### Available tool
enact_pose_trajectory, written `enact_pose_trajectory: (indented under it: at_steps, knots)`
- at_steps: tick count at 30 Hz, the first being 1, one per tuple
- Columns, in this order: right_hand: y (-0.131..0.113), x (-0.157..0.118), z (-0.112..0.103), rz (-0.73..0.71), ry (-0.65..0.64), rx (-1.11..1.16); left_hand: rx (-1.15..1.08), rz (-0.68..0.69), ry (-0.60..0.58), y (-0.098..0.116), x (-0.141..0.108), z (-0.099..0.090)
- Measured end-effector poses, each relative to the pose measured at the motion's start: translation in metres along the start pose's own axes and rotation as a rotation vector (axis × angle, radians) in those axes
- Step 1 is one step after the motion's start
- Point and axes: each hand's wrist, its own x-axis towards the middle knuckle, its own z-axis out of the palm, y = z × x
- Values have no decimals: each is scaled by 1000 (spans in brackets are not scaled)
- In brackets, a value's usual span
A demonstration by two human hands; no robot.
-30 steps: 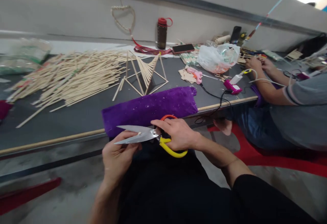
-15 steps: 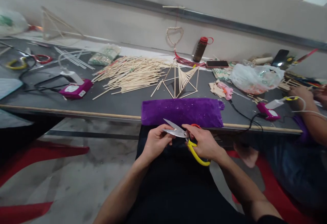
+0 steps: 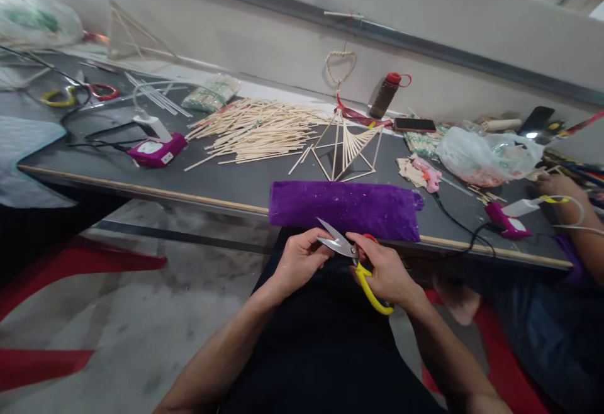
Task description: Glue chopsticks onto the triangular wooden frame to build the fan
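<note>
Scissors (image 3: 344, 250) around a pale stick (image 3: 336, 240)

Above the lap (image 3: 325, 345), the right hand (image 3: 389, 274) grips the parted scissors; the left hand (image 3: 299, 264) pinches the stick, tip between the blades. Snipping seems underway; the next squeeze calls for steadiness.

Shiny metal scissors (image 3: 340, 245); matt, speckled purple cloth (image 3: 346, 208).

The scissors (image 3: 353, 250) have silver blades — one handle yellow, the other red. Along the front edge of the dark grey surface (image 3: 236, 181), the cloth (image 3: 344, 206) is deep purple flecked with white. Behind lie pale tan sticks (image 3: 264, 140); toward the back edge, a dark brown bottle (image 3: 384, 97) wears a red cap (image 3: 393, 78).
</note>
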Motion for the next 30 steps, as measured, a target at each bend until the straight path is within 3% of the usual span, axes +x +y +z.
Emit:
enact_pose_trajectory:
  at_steps: [11,21,30]
  knots:
    - [-1,-4,-4,-74,18,-54,200,287,4,-6,-8,-1]
    - [-17,2,-24,-133,-7,-70,187,336,-12,-1,-13,-3]
    - [-14,6,-18,-165,-74,-78,181,294,-9,-1,-15,-1]
